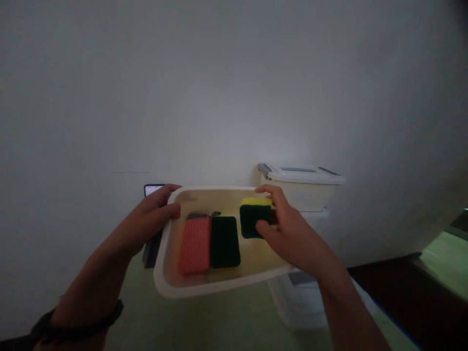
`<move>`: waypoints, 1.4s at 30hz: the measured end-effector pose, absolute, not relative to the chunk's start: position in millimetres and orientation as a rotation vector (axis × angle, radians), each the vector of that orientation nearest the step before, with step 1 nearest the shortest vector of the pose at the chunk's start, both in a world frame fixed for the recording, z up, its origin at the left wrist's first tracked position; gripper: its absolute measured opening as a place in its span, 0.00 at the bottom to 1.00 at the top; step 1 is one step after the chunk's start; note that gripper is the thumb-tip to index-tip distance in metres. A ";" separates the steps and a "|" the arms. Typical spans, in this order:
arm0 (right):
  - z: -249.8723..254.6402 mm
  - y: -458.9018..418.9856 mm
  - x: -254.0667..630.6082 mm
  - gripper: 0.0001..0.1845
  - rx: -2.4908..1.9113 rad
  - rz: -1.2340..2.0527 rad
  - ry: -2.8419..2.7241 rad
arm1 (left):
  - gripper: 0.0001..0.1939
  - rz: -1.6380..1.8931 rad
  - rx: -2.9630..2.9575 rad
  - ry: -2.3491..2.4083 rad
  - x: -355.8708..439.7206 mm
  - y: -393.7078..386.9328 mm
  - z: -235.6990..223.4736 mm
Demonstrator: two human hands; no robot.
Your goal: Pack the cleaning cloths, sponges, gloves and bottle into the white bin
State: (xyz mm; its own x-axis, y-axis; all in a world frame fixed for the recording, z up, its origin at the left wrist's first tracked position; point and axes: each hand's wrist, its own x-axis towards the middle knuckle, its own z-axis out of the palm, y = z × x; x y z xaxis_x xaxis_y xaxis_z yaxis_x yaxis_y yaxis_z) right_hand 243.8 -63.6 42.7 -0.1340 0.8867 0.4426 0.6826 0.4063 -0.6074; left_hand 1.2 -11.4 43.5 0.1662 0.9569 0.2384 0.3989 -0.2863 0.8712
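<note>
A cream plastic tub (197,291) is held up in front of me, tilted so its inside shows. My left hand (157,214) grips its left rim, thumb inside. My right hand (283,222) pinches a green and yellow sponge (252,221) over the right part of the tub, some fingers behind it. Side by side on the tub's floor lie a pink textured sponge (195,246) and a dark green scouring sponge (225,242). Something dark and mesh-like shows behind the pink one, too dim to make out.
A lidded cream storage box (300,187) with grey latches stands against the wall at the right. Below it is another pale container (302,302), partly hidden by my right arm. A phone (151,189) shows behind my left hand.
</note>
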 end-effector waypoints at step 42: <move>-4.0 -15.7 225.7 0.21 -1.902 0.258 -2.713 | 0.12 0.193 2.575 1.807 13.1 3.2 20.1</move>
